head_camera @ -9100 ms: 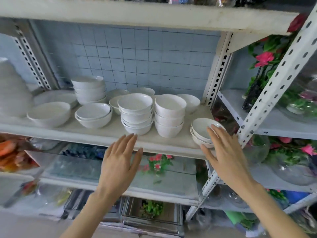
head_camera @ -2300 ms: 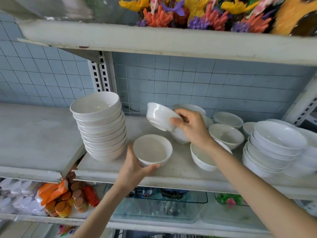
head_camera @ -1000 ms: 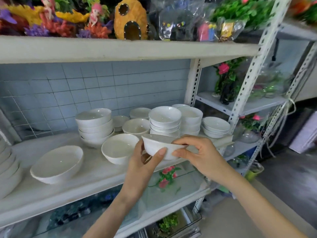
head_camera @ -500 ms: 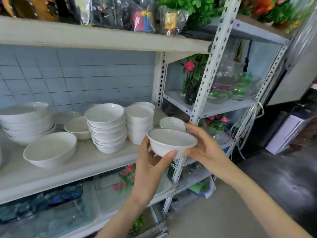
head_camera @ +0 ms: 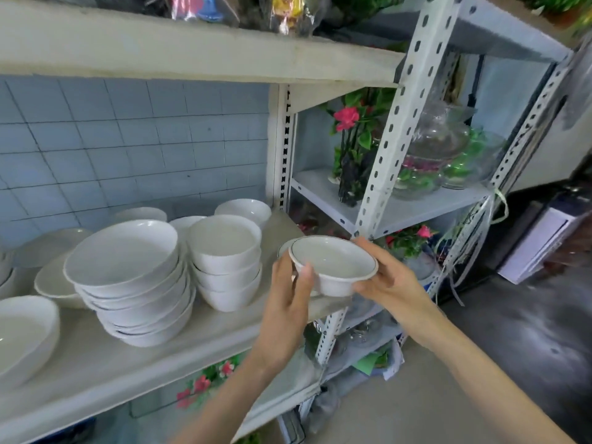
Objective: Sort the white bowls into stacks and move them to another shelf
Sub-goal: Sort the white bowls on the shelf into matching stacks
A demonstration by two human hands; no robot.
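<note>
**shelfnoob:** ok, what's different from half a second back?

**bowl_wrangler:** The small bowl (head_camera: 333, 267) has travelled right. A moment ago it hung out in front of the shelf (head_camera: 96, 363). Now it sits at 3 o'clock of the deep stack (head_camera: 226, 261), right over the small stack (head_camera: 283, 249) at the shelf's end, and it doesn't look set down yet. Both hands are on it. The left hand (head_camera: 288, 302) has its thumb pressed on the near wall and the rest wrapped round the left side. The right hand (head_camera: 390, 283) is curled round the right rim. My read: it got sorted by size and is about to land on its matching pile, so this is still the stacking part. Nothing's gone to another shelf yet.

**shelfnoob:** and the count?

**bowl_wrangler:** Left to right:
- One big loose bowl (head_camera: 25, 331) at 9 o'clock.
- One medium bowl (head_camera: 53, 283) just behind it.
- The wide stack (head_camera: 128, 283), five or six high. The rims are too tight to call.
- Three singles along the back wall (head_camera: 141, 214).
- The deep stack, three high.
- The small stack, with only one rim peeking out, so no idea how many are in it.
- The one bowl in hand.
</note>
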